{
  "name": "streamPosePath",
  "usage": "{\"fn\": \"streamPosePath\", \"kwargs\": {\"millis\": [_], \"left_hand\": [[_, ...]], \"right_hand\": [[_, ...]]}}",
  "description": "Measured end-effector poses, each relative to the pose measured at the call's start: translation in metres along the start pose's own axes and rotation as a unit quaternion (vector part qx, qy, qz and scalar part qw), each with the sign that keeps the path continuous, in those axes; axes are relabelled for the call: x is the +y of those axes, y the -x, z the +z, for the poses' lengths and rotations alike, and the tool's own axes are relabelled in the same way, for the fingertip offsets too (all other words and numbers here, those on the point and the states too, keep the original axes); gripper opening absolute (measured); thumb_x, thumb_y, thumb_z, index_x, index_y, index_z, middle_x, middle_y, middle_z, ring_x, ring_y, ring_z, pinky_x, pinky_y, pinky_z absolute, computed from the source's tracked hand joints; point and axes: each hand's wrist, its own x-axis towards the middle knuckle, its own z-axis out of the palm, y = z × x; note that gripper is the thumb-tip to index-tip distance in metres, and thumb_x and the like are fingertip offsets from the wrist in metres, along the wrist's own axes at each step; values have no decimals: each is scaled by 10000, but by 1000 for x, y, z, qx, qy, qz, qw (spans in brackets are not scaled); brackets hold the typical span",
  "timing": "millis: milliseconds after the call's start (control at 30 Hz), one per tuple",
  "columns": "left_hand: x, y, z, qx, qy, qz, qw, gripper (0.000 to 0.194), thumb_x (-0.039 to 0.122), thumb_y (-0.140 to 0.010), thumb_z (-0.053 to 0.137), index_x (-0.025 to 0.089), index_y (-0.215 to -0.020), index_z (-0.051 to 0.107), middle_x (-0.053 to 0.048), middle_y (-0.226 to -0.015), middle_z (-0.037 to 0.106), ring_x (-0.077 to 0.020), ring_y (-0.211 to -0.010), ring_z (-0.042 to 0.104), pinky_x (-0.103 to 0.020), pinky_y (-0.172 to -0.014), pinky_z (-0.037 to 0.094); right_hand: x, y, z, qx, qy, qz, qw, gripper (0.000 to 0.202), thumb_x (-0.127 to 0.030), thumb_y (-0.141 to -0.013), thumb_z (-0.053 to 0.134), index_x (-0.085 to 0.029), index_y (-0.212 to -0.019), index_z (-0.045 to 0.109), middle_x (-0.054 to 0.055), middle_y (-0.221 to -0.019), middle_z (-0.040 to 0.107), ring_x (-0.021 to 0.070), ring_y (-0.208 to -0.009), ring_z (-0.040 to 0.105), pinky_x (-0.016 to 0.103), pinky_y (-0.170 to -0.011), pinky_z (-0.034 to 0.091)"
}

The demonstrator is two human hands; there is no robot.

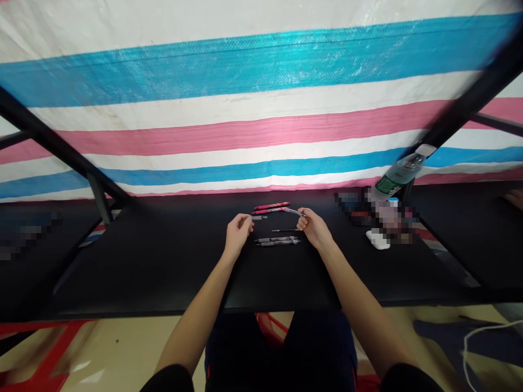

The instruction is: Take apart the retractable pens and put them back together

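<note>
My left hand (238, 235) has its fingers pinched on a short grey pen piece (260, 218) that points to the right. In my right hand (314, 227) is a clear pen barrel (295, 212), slanting up and left, its far end seen against the lower of two red pens. A red pen (272, 206) lies just beyond my hands, with the second red pen (267, 211) beside it. Between the hands a thin dark refill (283, 230) lies close to my right fingers. Nearer me, two grey-and-black pens (278, 242) lie side by side on the black table (163, 261).
To the right stands a plastic water bottle (402, 173), with blurred items in front of it and a small white case (378, 239). Black metal frame bars (65, 144) rise at both sides. A striped sheet (253, 133) hangs behind the table. Part of another person's hand (515, 198) shows at the far right.
</note>
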Motion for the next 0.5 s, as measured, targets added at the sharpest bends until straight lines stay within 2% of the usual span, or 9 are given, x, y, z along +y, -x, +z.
{"fn": "streamPosePath", "kwargs": {"millis": [167, 333, 500], "left_hand": [[-4, -3, 0, -27, 145, -75, 986, 199, 273, -675, 665, 158, -805, 567, -45, -765, 655, -115, -630, 581, -244, -569, 442], [-4, -4, -1, -44, 200, -131, 970, 241, 219, -634, 712, 163, -800, 547, -63, -834, 692, -118, -682, 614, -257, -629, 483], [-3, -4, -1, -67, 239, -170, 954, 247, 213, -680, 727, 169, -879, 586, -70, -928, 713, -117, -726, 647, -252, -671, 496]], "right_hand": [[-3, 3, 3, -29, -13, 10, 999, 204, -332, -760, 626, -210, -924, 630, -66, -537, 384, 109, -474, 361, 270, -476, 342], [-4, 5, 3, -59, -16, 13, 998, 317, -322, -764, 636, -222, -1063, 609, -52, -590, 482, 125, -514, 449, 281, -514, 397], [-7, 7, 4, -60, -28, 18, 998, 402, -305, -768, 651, -250, -1159, 579, -28, -670, 573, 140, -592, 528, 280, -549, 435]]}}
